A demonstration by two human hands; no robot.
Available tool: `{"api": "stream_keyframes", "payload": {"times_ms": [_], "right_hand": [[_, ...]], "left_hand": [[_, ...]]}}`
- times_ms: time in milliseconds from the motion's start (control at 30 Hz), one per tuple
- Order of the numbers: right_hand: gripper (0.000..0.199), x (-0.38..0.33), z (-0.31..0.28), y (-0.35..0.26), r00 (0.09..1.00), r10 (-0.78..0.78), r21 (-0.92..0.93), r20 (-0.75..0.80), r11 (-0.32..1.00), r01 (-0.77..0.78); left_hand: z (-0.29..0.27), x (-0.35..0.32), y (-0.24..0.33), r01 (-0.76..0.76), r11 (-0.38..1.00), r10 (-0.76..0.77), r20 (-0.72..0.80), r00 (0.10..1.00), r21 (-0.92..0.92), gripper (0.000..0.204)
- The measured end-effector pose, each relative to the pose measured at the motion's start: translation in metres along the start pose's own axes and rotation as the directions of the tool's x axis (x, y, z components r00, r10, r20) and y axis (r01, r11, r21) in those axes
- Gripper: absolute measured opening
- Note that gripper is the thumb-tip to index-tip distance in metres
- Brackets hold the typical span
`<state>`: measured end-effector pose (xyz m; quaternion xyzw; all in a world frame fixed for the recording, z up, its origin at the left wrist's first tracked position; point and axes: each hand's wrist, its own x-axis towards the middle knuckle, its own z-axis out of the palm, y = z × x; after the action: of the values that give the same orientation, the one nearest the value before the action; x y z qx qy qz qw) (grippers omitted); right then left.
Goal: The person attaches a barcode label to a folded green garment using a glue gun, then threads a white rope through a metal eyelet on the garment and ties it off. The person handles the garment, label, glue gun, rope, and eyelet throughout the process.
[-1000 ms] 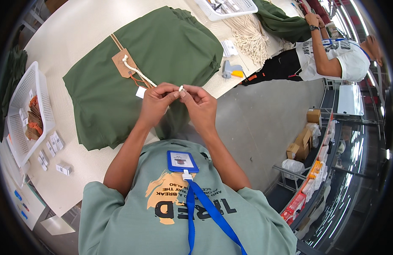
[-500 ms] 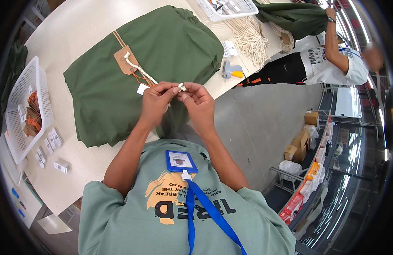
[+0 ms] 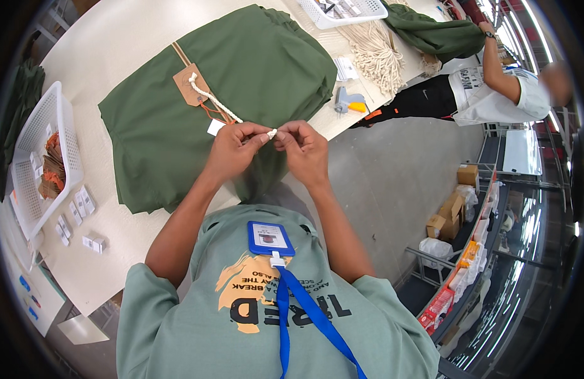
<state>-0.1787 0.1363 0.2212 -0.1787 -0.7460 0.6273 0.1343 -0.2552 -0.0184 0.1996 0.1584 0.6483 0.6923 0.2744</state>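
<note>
A folded dark green garment (image 3: 254, 69) lies on the table in front of me. On it sit a brown hang tag (image 3: 189, 85) with an orange string and a small white label (image 3: 216, 127). A cream cotton cord (image 3: 217, 102) runs from the tag to my fingers. My left hand (image 3: 232, 151) pinches the cord close to its knotted end (image 3: 272, 134). Thumb and forefinger of my right hand (image 3: 306, 153) close on the tip just beside it. Both hands hover over the garment's near edge.
A grey tagging gun (image 3: 349, 101) rests near the table's right edge, by a bundle of cream cords (image 3: 379, 60). White baskets stand at left (image 3: 64, 120) and at the back (image 3: 349, 19). At upper right a co-worker (image 3: 494, 88) handles green cloth (image 3: 437, 35).
My right hand has shifted slightly right, away from the left, and the knot between my fingers looks smaller and tighter. The co-worker's arms have moved slightly.
</note>
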Motion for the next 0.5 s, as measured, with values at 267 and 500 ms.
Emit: {"api": "stream_keyframes", "payload": {"times_ms": [267, 500], "right_hand": [[0.003, -0.003, -0.008, -0.010, 0.994, 0.059, 0.044, 0.093, 0.997, -0.063], [0.020, -0.011, -0.004, -0.012, 0.953, -0.302, -0.213, 0.032, 0.929, 0.301]], "left_hand": [[-0.007, -0.001, 0.001, 0.042, 0.997, -0.041, -0.019, 0.999, 0.070, 0.019], [0.000, 0.006, 0.002, 0.025, 1.000, -0.025, -0.011, 1.000, -0.015, 0.020]]}}
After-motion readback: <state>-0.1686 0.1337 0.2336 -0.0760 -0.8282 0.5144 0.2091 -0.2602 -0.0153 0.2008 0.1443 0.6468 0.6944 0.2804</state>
